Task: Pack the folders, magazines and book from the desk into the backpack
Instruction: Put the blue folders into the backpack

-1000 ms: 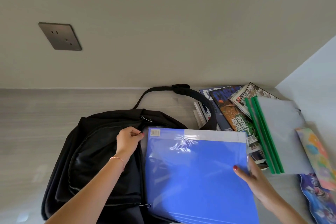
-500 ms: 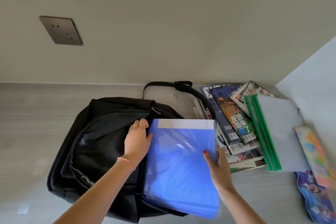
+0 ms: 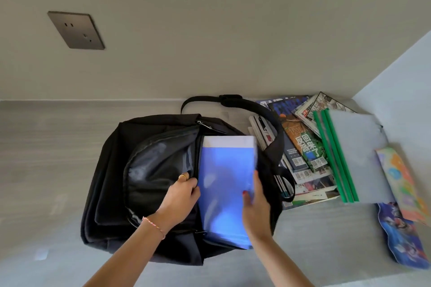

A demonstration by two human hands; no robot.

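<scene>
Head view: The black fabric backpack (image 3: 149,184) lies flat on the grey desk (image 3: 46,147), near its back edge. The left hand (image 3: 179,196) is clamped on the zipper flap, holding the opening wide. The right hand (image 3: 255,209) is closed on the right edge of the blue plastic folder (image 3: 225,184). The folder is partly inside the opening, its long axis running front to back, white strip toward the wall. Keep the flap lifted; slide the folder in flat and square. Magazines (image 3: 300,147) and the green-spined grey folders (image 3: 349,156) wait at the desk's back right corner.
</scene>
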